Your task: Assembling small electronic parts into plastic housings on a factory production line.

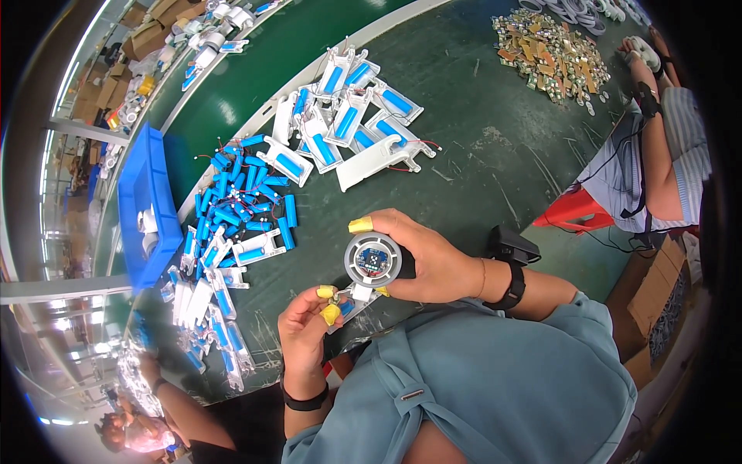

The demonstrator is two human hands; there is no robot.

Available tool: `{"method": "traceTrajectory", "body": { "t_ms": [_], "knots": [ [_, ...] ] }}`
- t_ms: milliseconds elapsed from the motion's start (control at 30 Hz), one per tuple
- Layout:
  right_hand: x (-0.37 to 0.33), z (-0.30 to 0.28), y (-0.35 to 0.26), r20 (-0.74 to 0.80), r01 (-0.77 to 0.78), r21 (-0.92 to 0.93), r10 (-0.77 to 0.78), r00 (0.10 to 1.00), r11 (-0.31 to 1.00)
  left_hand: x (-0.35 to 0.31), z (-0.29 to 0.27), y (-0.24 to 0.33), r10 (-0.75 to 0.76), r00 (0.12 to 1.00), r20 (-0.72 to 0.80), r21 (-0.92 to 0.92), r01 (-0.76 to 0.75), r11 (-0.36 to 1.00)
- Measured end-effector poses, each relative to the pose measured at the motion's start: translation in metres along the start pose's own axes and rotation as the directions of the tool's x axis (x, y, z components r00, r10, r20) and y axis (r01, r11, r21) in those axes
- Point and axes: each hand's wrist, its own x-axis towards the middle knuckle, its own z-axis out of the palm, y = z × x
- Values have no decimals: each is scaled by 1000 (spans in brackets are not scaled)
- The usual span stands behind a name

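My right hand (440,263) is closed around a round grey housing (352,272). Inside the ring's spokes sits a small blue circuit board (373,260). Below the housing, a white handle casing (362,293) with a blue battery cell (347,307) in it lies partly covered by my hands. My left hand (304,331) pinches a tiny part beside this casing, between thumb and index finger. Its kind is too small to tell. Yellow wraps cover fingertips on both hands.
Loose blue battery cells (232,197) are heaped at left, near white casings with cells (340,124). A blue bin (158,201) stands far left. Small circuit boards (549,58) lie far right, close to a co-worker's arm (657,155). A red stool (572,211) is at right.
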Motion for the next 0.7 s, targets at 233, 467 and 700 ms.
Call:
{"method": "traceTrajectory", "body": {
  "t_ms": [233, 467, 700],
  "knots": [
    [0, 0, 0, 4, -5, 14, 5, 1000, 1000, 0, 1, 0, 3, 1000, 5, 1, -3, 1000],
    [0, -1, 0, 3, -10, 12, 10, 1000, 1000, 1, 1, 0, 11, 1000, 13, -10, -11, 1000],
    [0, 0, 0, 3, -9, 0, 9, 1000, 1000, 0, 1, 0, 12, 1000, 14, -21, -12, 1000]
  ]
}}
